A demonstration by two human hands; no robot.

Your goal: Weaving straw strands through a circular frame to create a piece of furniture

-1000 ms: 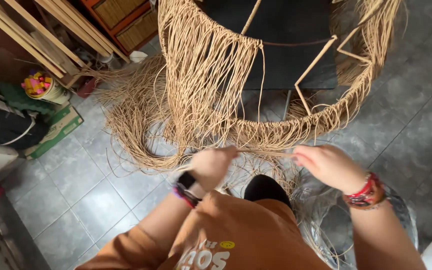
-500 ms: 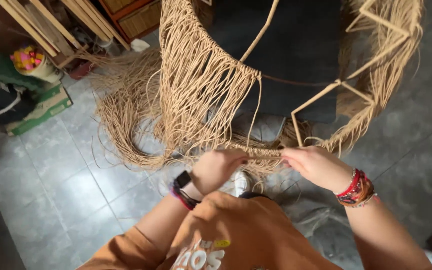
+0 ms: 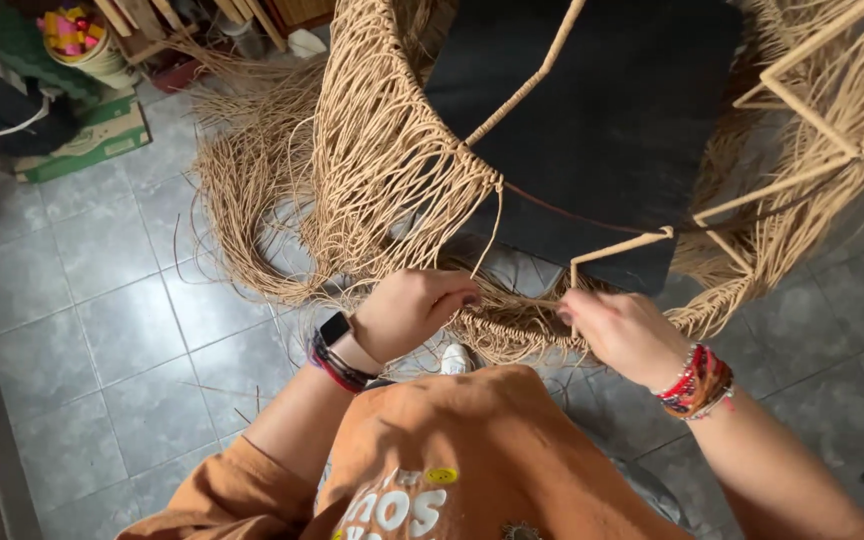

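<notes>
Just below frame centre, I see both fists, left hand (image 3: 414, 312) and right hand (image 3: 624, 335), closed on the woven rim (image 3: 512, 318) running sideways between them.

Left hand (image 3: 414, 312) — fingers curled into loose fist, knuckles up, wrist bent inward, dark watch and red-black bands on wrist. Left forearm bare, runs up from lower left, orange sleeve pushed up near elbow. Right hand (image 3: 624, 333) — fingers bunched and pinched toward left, back of hand up, beaded red and multicolour bracelets at wrist. Right forearm bare, comes in from lower right. Both hands level, near each other, apart, held in front of chest.
</notes>
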